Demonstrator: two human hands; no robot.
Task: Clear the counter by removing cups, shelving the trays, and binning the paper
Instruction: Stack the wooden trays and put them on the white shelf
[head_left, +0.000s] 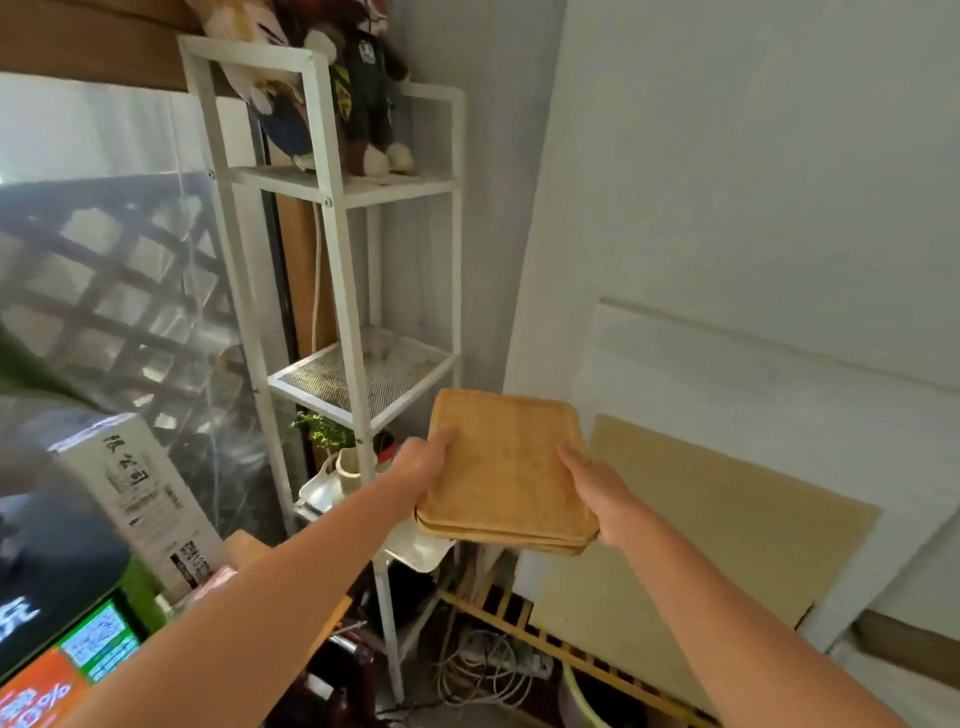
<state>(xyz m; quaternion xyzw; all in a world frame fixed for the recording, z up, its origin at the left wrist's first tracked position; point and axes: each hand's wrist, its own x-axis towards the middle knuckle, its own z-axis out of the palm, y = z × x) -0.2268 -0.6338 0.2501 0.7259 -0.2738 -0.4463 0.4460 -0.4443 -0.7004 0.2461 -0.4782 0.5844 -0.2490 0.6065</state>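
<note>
A stack of tan wooden trays (506, 467) is held in the air in front of me, flat and slightly tilted. My left hand (421, 465) grips the stack's left edge, thumb on top. My right hand (597, 488) grips its right edge. The stack hovers just right of and below the mesh middle shelf (363, 376) of a tall white metal rack (332, 208). No cups or paper are visible.
Plush toys (358, 88) sit on the rack's upper shelf. A small potted plant (332, 441) and white dishes stand on a lower shelf. A white box (140, 499) is at left. Boards (727, 519) lean on the right wall; cables (488, 670) lie on the floor.
</note>
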